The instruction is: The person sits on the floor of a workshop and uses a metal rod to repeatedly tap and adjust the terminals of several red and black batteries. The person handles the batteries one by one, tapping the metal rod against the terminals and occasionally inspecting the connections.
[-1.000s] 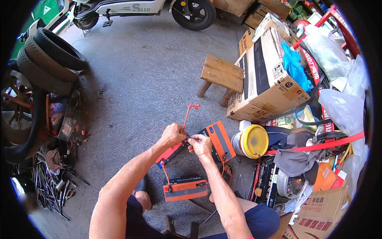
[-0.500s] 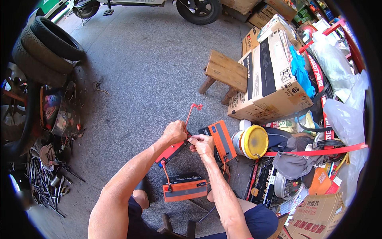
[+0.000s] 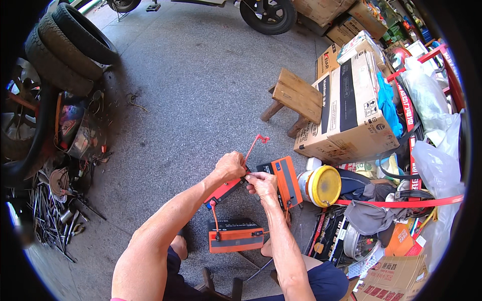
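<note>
Three orange-and-black batteries lie on the ground in front of me. Both my hands meet over the far end of the left battery [image 3: 224,190]. My left hand [image 3: 231,165] is closed at the foot of a red cable [image 3: 253,145], whose loose curled end sticks up and away. Beside it, my right hand [image 3: 262,183] pinches at the same battery end; what lies between its fingertips is hidden. A second battery [image 3: 287,178] stands just right of my hands. Nearest my legs is the third battery [image 3: 236,242], joined to the left one by a short red cable [image 3: 215,216].
A yellow-lidded bucket [image 3: 324,186] stands right of the batteries. Beyond it are a wooden stool [image 3: 297,95] and a large cardboard box [image 3: 346,110]. Stacked tyres [image 3: 60,55] and a heap of metal tools [image 3: 52,215] sit at the left. A scooter wheel [image 3: 268,15] rests at the back.
The whole view has shifted slightly, so the scene sits a little farther right. My hands stay together at the same battery end, with only small finger movement.
</note>
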The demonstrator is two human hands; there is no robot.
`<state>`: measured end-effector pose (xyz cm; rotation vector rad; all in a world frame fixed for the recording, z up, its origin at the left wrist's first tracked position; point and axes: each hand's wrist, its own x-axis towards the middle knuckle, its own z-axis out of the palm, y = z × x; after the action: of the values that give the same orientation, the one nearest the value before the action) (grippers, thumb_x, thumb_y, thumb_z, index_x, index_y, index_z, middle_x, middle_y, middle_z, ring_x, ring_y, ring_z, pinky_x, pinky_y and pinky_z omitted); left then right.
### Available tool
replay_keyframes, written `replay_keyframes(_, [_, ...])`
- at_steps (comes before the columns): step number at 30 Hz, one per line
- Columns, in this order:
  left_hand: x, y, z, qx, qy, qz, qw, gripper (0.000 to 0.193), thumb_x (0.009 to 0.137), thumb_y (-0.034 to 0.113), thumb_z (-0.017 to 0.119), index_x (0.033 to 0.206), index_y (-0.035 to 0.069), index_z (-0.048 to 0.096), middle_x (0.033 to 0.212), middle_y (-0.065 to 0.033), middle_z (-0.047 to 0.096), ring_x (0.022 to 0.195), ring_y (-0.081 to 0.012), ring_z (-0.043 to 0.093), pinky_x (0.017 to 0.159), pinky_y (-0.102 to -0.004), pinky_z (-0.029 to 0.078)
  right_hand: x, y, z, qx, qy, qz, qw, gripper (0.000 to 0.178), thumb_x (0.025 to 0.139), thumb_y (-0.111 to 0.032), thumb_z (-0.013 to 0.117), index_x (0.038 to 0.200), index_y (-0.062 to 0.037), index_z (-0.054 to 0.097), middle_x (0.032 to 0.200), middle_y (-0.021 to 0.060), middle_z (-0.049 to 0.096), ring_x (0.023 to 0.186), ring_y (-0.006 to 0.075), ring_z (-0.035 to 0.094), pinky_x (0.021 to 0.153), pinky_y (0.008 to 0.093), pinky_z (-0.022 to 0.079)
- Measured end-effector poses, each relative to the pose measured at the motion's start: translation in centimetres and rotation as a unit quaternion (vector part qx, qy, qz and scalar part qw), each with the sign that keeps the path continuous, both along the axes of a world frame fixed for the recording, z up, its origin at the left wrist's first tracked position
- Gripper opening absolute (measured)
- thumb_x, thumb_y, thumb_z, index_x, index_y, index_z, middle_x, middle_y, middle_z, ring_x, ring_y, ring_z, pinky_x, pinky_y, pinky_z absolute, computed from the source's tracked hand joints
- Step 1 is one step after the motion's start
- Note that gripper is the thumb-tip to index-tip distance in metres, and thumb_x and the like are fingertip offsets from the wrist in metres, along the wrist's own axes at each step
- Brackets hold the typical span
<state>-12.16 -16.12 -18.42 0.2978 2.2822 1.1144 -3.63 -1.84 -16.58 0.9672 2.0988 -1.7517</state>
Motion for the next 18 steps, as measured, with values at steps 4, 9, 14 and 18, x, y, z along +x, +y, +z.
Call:
replay_keyframes(4, [0.5,0.3,0.5,-0.041,0.005,0.024,0.999,0.025,0.062,0.017,0.077,0.082,0.006,0.068,0.078,-0.0148,0.070,0.081,-0.0313,0.070,0.072,-0.0414,0.055,0.0,-0.8,0.0,0.066,0.020,0.009,0.998,0.017,0.080,-0.009,0.076,0.090,0.0032,0.073,0.069,0.0080,0.069,0.051,0.0107,0.063,0.043,0.0241,0.049])
replay_keyframes(9, [1.5,0.9,1.6,-0.058,0.048,0.037,0.996,0.023,0.065,0.016,0.076,0.084,0.006,0.067,0.085,-0.0176,0.070,0.087,-0.0370,0.068,0.077,-0.0460,0.054,0.8,-1.7,0.1,0.252,0.085,0.054,0.962,0.017,0.080,-0.017,0.074,0.086,-0.0010,0.072,0.070,0.0129,0.070,0.060,0.0245,0.068,0.057,0.0346,0.052])
replay_keyframes(14, [1.8,0.9,1.6,-0.063,0.056,0.050,0.995,0.020,0.068,0.012,0.072,0.085,0.005,0.066,0.094,-0.0187,0.067,0.096,-0.0382,0.065,0.082,-0.0466,0.053,1.4,-3.1,1.4,0.479,0.177,0.190,0.839,0.011,0.083,-0.012,0.067,0.090,-0.0049,0.070,0.082,0.0138,0.070,0.074,0.0350,0.068,0.066,0.0439,0.053])
replay_keyframes(18, [1.7,1.6,1.6,-0.069,0.062,0.049,0.994,0.023,0.066,0.011,0.070,0.088,0.004,0.066,0.105,-0.0197,0.061,0.103,-0.0391,0.061,0.088,-0.0464,0.052,1.9,-2.7,0.8,0.548,0.210,0.269,0.764,0.006,0.081,-0.008,0.063,0.080,-0.0069,0.058,0.075,0.0115,0.062,0.069,0.0319,0.066,0.060,0.0433,0.053])
